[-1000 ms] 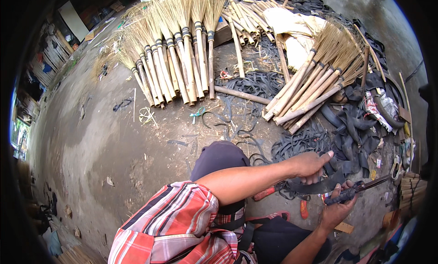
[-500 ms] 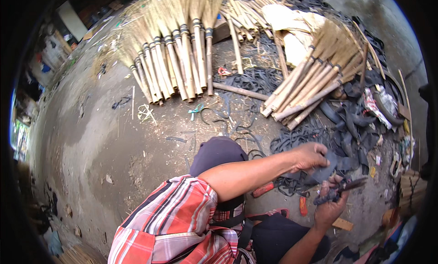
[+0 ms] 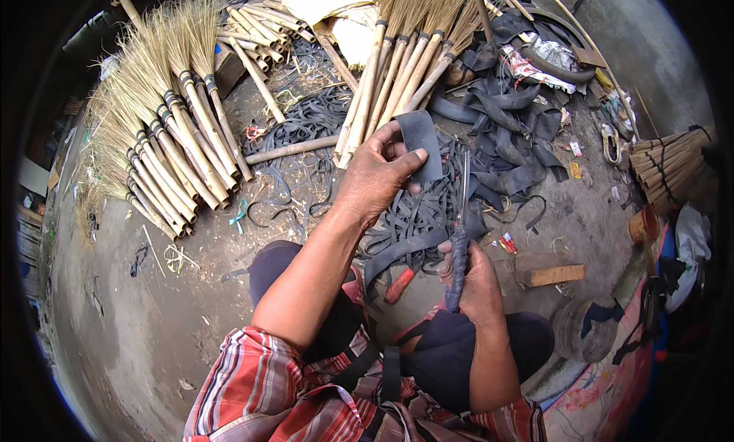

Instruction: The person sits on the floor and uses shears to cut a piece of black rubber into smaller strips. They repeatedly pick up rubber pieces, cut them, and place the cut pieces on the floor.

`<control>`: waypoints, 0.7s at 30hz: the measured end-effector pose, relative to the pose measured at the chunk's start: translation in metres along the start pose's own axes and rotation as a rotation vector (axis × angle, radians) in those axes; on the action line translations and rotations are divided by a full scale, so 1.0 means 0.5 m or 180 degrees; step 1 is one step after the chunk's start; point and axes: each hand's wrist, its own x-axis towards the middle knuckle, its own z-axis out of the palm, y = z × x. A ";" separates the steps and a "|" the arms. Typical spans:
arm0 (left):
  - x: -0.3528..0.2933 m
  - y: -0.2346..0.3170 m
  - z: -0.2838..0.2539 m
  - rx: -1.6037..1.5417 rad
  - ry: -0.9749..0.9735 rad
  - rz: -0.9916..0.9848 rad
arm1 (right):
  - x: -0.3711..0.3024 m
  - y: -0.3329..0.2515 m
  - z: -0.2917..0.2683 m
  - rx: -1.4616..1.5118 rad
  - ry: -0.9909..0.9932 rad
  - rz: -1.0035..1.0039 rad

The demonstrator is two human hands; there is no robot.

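Observation:
A flat strip of black rubber (image 3: 423, 145) is pinched between the thumb and fingers of my left hand (image 3: 380, 169), held up over a heap of rubber strips. My right hand (image 3: 475, 280) grips a pair of scissors (image 3: 459, 255) by handles wrapped in dark material. The scissor blades point up and away, close together, just right of the strip and apart from it. Below the strip, the tangled pile of thin black rubber bands (image 3: 417, 216) lies on the floor. Near my knees rests a red-handled object (image 3: 399, 285), its other end hard to make out.
Finished brooms (image 3: 164, 140) stand fanned out at the left, with more brooms (image 3: 405, 52) at the far middle. Cut rubber tubing (image 3: 505, 147) lies to the right. A wooden block (image 3: 556, 274) and a bundle of sticks (image 3: 669, 167) are farther right.
The view has swung right. My left hand still holds the rubber strip, now upright, and the scissors in my right hand have turned from pointing right to pointing away from me.

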 end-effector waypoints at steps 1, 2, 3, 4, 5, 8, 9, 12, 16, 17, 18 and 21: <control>0.001 0.001 -0.001 0.0042 -0.0039 0.0016 | -0.002 0.008 -0.002 0.0045 -0.0177 -0.0126; 0.001 0.001 -0.002 0.0126 0.0007 -0.0050 | 0.000 0.016 -0.004 -0.0038 -0.0276 -0.0146; 0.001 -0.002 -0.001 -0.0053 0.0068 -0.0051 | 0.002 0.025 -0.005 -0.0062 -0.0396 -0.0165; 0.001 -0.003 -0.002 0.0011 0.0041 -0.0022 | 0.004 0.031 -0.007 -0.0091 -0.0519 -0.0184; 0.001 -0.005 -0.002 0.0076 0.0017 0.0008 | 0.004 0.037 -0.006 0.0838 -0.0663 0.0042; -0.003 -0.008 0.000 0.0176 0.0057 0.0080 | 0.007 0.042 -0.006 0.1134 -0.0697 0.0143; -0.005 -0.008 0.000 0.0193 0.0057 0.0042 | 0.008 0.042 -0.004 0.1124 -0.0619 0.0279; -0.008 -0.007 0.003 0.0257 -0.0006 0.0018 | 0.006 0.035 -0.002 0.1065 -0.0653 0.0284; -0.009 -0.009 0.008 0.0366 -0.0240 0.0118 | 0.003 0.026 -0.003 0.0695 -0.0757 -0.0147; -0.011 -0.011 0.010 0.0451 -0.0233 0.0053 | 0.004 0.024 -0.004 0.0411 -0.0845 -0.0470; -0.013 -0.013 0.012 0.0525 -0.0228 0.0011 | 0.005 0.022 -0.005 0.0664 -0.0828 -0.0257; -0.015 -0.018 0.013 0.0701 -0.0325 -0.0075 | 0.004 0.019 -0.010 0.0861 -0.0847 -0.0173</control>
